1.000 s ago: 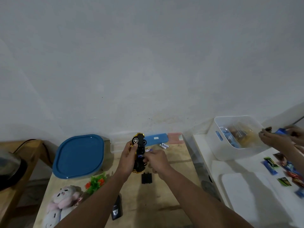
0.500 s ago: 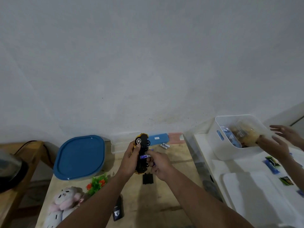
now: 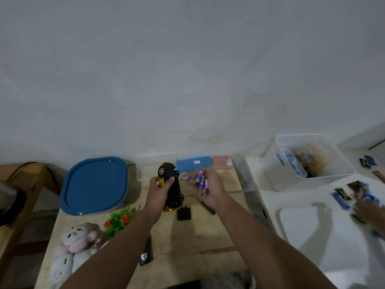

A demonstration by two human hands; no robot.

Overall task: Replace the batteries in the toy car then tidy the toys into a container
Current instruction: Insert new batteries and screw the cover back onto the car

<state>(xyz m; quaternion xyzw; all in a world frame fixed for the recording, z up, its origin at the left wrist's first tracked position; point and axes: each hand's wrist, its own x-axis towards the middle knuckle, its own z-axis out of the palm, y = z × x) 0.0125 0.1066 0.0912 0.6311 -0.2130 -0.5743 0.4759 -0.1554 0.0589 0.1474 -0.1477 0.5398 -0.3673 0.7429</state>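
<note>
My left hand (image 3: 159, 190) grips a yellow and black toy car (image 3: 171, 185), held upside down above the wooden table (image 3: 187, 243) with its black underside facing me. To the right of the car, my right hand (image 3: 209, 189) is closed around a few blue and white batteries (image 3: 201, 180). Another battery (image 3: 186, 177) lies on the table behind the car. A black battery cover (image 3: 183, 213) rests on the table below the car. A blue-lidded container (image 3: 94, 185) stands at the table's back left.
A plush toy (image 3: 70, 251), a small plastic plant (image 3: 118, 221) and a black remote (image 3: 146, 252) lie on the table's left front. A screwdriver (image 3: 208, 207) lies under my right wrist. On the white surface to the right, another person's hand (image 3: 368, 209) handles cards beside a white bin (image 3: 308, 161).
My right hand has pulled away from the car to the right, now with batteries in it. The other person's hands have moved from the white bin down to the cards.
</note>
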